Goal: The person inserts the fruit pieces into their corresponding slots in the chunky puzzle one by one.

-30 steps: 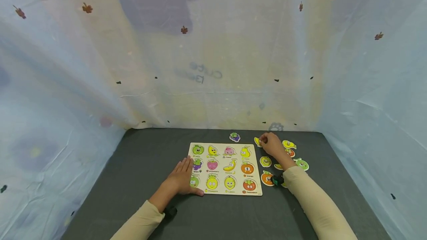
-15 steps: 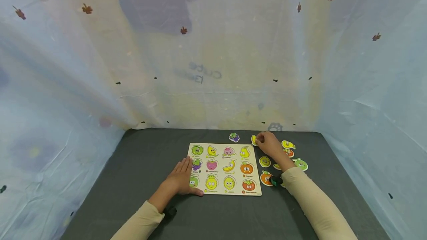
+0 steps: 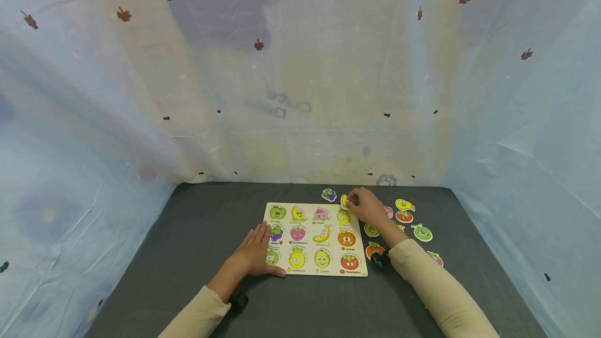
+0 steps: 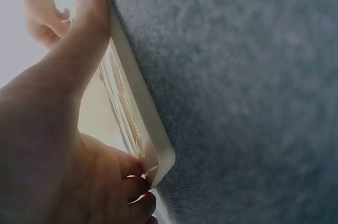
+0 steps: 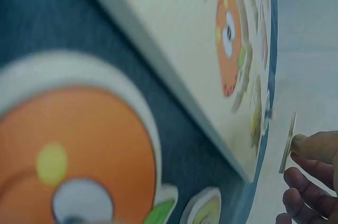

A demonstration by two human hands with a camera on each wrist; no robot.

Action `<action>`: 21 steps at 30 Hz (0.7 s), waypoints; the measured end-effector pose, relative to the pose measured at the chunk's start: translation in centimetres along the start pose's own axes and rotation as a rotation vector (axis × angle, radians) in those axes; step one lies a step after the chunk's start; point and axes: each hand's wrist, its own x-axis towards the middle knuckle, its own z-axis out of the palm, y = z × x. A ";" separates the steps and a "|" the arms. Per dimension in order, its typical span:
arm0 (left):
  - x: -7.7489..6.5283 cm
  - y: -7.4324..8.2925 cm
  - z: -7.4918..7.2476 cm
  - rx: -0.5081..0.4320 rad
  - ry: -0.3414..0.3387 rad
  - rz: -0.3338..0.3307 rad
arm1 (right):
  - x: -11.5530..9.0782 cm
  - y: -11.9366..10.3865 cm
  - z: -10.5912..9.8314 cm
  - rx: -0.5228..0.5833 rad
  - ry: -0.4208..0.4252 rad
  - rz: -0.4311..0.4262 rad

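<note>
A pale wooden fruit puzzle board (image 3: 334, 246) lies on the dark table, its pictures in rows. My left hand (image 3: 253, 252) rests flat on its left edge, thumb along the near edge; the left wrist view shows the board's side (image 4: 141, 113) under the thumb. My right hand (image 3: 368, 207) pinches a small yellow fruit puzzle piece (image 3: 344, 201) at the board's far right corner, overlapping the pear picture in the head view. From the right wrist view, the piece (image 5: 288, 145) is seen edge-on between thumb and fingers, standing upright above the board. Its printed face is hidden there.
Beyond the board lies a grape piece (image 3: 328, 195). To the right are several loose pieces, among them an orange (image 3: 374, 250), a green fruit (image 3: 423, 232), a yellow pear-shaped one (image 3: 405, 205) and a red-orange one (image 3: 404, 216). A pale curtain (image 3: 300, 145) hangs behind the table.
My right hand has carried the yellow piece leftward, from the table right of the board to its far right corner. The left hand has stayed in place.
</note>
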 end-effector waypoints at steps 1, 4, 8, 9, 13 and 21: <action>-0.1 0.0 0.0 0.002 0.001 -0.002 | -0.1 -0.3 0.0 0.003 -0.002 -0.007; -0.6 0.5 -0.7 0.001 -0.005 -0.010 | -0.4 -1.2 0.0 0.015 0.000 -0.008; -1.4 1.2 -1.5 -0.008 0.000 -0.010 | -0.4 -2.1 0.4 0.015 0.005 -0.024; -1.5 1.2 -1.5 -0.007 0.006 -0.007 | -0.5 -2.4 0.5 0.016 0.005 -0.032; -1.7 1.3 -1.4 -0.018 0.019 0.002 | -0.6 -3.3 0.8 0.012 0.000 -0.052; -2.1 1.4 -1.5 -0.023 0.026 0.020 | -0.6 -4.7 1.6 -0.003 -0.014 -0.071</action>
